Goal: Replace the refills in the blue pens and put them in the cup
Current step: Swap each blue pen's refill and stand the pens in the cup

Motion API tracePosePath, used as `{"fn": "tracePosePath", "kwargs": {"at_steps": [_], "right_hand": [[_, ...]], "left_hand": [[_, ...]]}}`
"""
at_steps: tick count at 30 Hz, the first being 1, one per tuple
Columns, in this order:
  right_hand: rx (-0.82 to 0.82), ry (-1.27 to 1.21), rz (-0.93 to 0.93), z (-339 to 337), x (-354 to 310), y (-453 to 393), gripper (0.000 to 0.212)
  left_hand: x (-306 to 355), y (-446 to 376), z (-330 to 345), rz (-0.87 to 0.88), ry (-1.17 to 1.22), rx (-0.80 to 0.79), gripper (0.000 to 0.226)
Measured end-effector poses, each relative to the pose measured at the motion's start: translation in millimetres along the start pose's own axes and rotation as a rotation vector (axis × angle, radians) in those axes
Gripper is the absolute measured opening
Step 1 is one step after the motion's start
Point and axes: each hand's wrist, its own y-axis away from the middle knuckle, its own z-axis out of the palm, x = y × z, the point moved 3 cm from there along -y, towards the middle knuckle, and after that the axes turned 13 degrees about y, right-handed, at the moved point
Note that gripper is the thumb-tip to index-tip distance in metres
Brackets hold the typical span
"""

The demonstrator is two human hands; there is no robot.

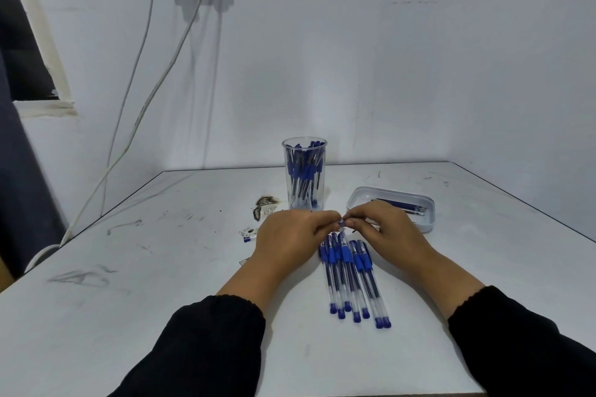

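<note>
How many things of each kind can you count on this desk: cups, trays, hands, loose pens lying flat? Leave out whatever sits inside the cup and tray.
Clear cup: 1
White tray: 1
Hands: 2, left hand and right hand
Pen part pinched between both hands: 1
Loose pens lying flat: 7
Total: 12

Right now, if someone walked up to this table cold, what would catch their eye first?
Probably the two hands, left hand and right hand, meeting at the table's middle and pinching one small pen part between their fingertips. Just in front of them lies a row of blue pens side by side on the white table. Behind the hands stands a clear cup packed with more blue pens, with a shallow tray of refills to its right.
</note>
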Motion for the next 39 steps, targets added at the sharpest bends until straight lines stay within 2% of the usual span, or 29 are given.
{"fn": "tracePosePath", "kwargs": {"at_steps": [7, 13, 18, 24, 28, 31, 34, 37, 39], "right_hand": [[-0.027, 0.024, 0.018, -3, 4, -4, 0.015], [0.009, 0.271, 0.186, -7, 34, -2, 0.013], [-0.054, 0.464, 0.207, -1, 36, 0, 0.016], [-0.1, 0.537, 0.221, 1, 37, -1, 0.023], [-0.032, 0.439, 0.239, -2, 32, -1, 0.024], [0.037, 0.19, 0.233, -4, 18, -5, 0.024], [-0.002, 0.009, 0.225, 6, 2, -8, 0.029], [-0.089, -0.064, 0.229, 18, -5, -6, 0.035], [-0.091, -0.14, 0.256, 20, -6, -7, 0.038]], "left_hand": [[-2, 0, 4, -0.057, 0.071, -0.028, 0.034], [-13, -1, 3, -0.139, 0.039, 0.016, 0.038], [-11, 0, 2, -0.148, 0.063, 0.058, 0.035], [-8, 1, -1, -0.186, 0.127, 0.055, 0.028], [-10, 0, 2, -0.119, 0.134, 0.036, 0.024], [-11, -3, 6, -0.044, 0.099, 0.043, 0.025], [-7, -4, 6, 0.009, 0.095, 0.093, 0.024], [-6, -4, 5, 0.02, 0.099, 0.119, 0.022], [-5, -4, 5, 0.031, 0.097, 0.129, 0.02]]}}
